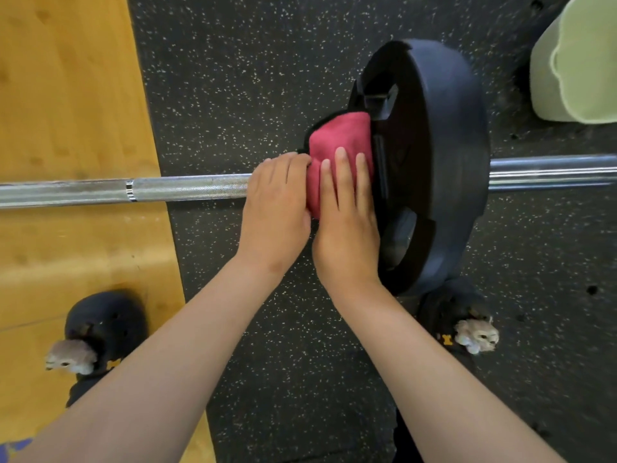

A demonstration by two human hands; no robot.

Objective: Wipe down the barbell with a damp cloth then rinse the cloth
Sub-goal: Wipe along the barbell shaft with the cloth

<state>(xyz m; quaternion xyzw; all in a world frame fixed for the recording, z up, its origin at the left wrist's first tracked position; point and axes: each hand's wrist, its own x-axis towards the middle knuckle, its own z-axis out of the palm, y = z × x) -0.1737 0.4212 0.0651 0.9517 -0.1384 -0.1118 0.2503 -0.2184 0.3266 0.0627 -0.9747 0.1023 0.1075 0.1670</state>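
Head view: cloth [337,138] covers barbell [187,188] beneath straight fingers [342,172] of right hand [347,232].

One head-worn view — looking steeply down, close above the barbell [187,188].

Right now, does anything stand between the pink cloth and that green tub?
Yes: the black weight plate on the barbell stands between the pink cloth, under the left hand and right hand, and the green tub at upper right.
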